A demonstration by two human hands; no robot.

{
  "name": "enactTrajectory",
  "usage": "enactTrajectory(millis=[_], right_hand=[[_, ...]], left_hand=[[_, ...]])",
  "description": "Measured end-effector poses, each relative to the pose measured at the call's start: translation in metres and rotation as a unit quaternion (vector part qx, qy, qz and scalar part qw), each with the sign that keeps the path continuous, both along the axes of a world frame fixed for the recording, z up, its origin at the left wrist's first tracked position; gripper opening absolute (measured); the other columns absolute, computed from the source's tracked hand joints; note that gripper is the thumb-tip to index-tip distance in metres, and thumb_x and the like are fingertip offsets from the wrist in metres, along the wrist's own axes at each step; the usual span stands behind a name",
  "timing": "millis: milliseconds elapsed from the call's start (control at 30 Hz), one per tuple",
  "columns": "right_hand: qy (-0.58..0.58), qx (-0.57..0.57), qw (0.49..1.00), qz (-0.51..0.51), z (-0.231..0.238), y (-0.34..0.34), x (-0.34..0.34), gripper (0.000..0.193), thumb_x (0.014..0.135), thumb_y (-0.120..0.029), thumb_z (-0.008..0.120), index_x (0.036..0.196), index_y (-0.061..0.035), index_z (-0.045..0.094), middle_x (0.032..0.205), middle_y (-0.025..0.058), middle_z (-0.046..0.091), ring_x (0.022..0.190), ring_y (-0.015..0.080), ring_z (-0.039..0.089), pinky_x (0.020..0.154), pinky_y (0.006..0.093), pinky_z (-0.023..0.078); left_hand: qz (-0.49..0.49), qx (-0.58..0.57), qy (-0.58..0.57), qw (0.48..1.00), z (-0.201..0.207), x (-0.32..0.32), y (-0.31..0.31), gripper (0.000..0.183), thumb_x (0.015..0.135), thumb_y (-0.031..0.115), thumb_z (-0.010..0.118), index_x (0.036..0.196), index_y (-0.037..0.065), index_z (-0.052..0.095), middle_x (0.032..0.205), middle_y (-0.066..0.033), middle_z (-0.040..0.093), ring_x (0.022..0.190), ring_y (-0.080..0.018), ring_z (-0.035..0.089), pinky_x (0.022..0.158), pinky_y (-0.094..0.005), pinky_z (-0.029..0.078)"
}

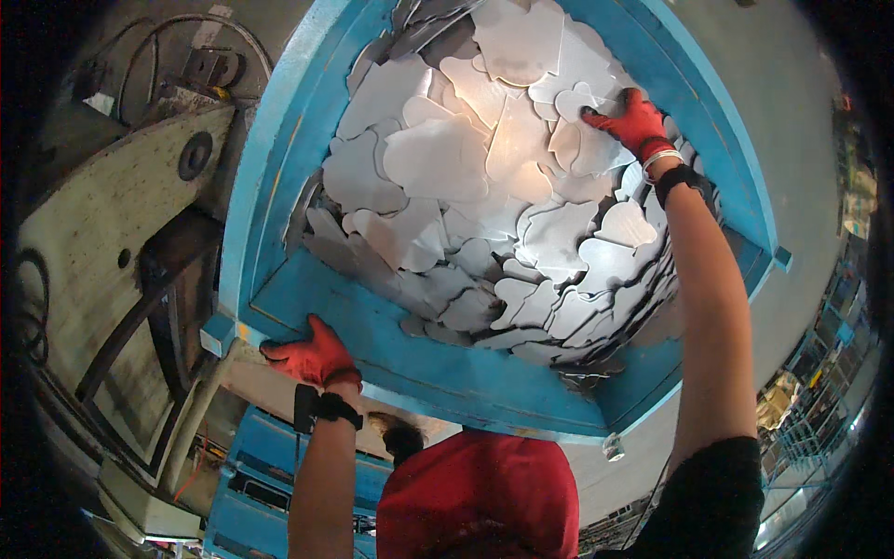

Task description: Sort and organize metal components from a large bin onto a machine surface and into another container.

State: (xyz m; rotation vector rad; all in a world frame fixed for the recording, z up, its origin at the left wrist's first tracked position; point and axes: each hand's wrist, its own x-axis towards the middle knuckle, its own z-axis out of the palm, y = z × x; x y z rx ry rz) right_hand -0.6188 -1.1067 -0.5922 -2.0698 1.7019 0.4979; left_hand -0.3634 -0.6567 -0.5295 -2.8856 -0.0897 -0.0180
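Flat grey metal plates (438, 158) with rounded, lobed outlines lie in a loose heap inside a large blue metal bin (372, 331). My right hand (641, 128), in a red glove, reaches to the far right part of the heap. Its thumb and fingers are spread apart over the plates, touching or just above them; no plate is lifted. At the near left corner, my left hand (317, 356), also red-gloved, grips the bin's rim, its thumb pointing inward. Its fingertips are partly hidden.
On the left stands a worn cream machine frame (121, 200) with dark arms and a cable. Blue metal containers (251, 475) are below it, beside my left forearm. Grey floor (805, 140) runs along the bin's right side, with racks and goods (792, 410) farther off.
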Motion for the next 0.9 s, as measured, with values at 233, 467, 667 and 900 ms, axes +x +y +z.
enactTrajectory(millis=[233, 467, 667, 900], right_hand=[[-0.229, -0.096, 0.967, 0.049, -0.019, 0.009, 0.032, 0.120, 0.045, -0.069, 0.069, 0.138, -0.0125, 0.019, 0.134, 0.0240, 0.031, 0.121, 0.0415, 0.033, 0.100, 0.0459, 0.028], [-0.075, -0.128, 0.984, 0.096, -0.008, 0.055, 0.029, 0.112, 0.048, -0.058, 0.075, 0.138, -0.0204, 0.020, 0.133, 0.0219, 0.032, 0.120, 0.0407, 0.033, 0.097, 0.0507, 0.029], [-0.133, -0.129, 0.969, 0.162, -0.009, 0.138, 0.028, 0.113, 0.043, -0.047, 0.079, 0.138, -0.0242, 0.022, 0.137, 0.0227, 0.025, 0.126, 0.0418, 0.024, 0.101, 0.0556, 0.020], [-0.133, -0.088, 0.979, 0.124, 0.005, 0.230, 0.044, 0.110, 0.042, -0.039, 0.081, 0.136, -0.0300, 0.025, 0.138, 0.0238, 0.020, 0.129, 0.0412, 0.018, 0.099, 0.0548, 0.022]], left_hand=[[0.000, -0.011, 0.016, 1.000, 0.003, 0.002, -0.001, 0.092, 0.064, 0.047, 0.067, 0.128, -0.003, 0.022, 0.118, -0.0243, 0.038, 0.106, -0.0400, 0.044, 0.088, -0.0475, 0.038], [0.012, -0.048, 0.021, 0.999, 0.008, -0.002, -0.009, 0.091, 0.068, 0.045, 0.064, 0.130, -0.003, 0.018, 0.119, -0.0253, 0.036, 0.106, -0.0402, 0.044, 0.086, -0.0473, 0.039], [0.027, -0.091, 0.049, 0.994, 0.014, -0.002, -0.015, 0.090, 0.071, 0.044, 0.061, 0.131, -0.004, 0.014, 0.118, -0.0262, 0.036, 0.101, -0.0404, 0.045, 0.083, -0.0477, 0.041], [0.050, -0.077, 0.052, 0.994, 0.015, 0.000, -0.017, 0.089, 0.069, 0.041, 0.061, 0.130, -0.005, 0.015, 0.115, -0.0263, 0.037, 0.100, -0.0401, 0.046, 0.081, -0.0478, 0.042]])
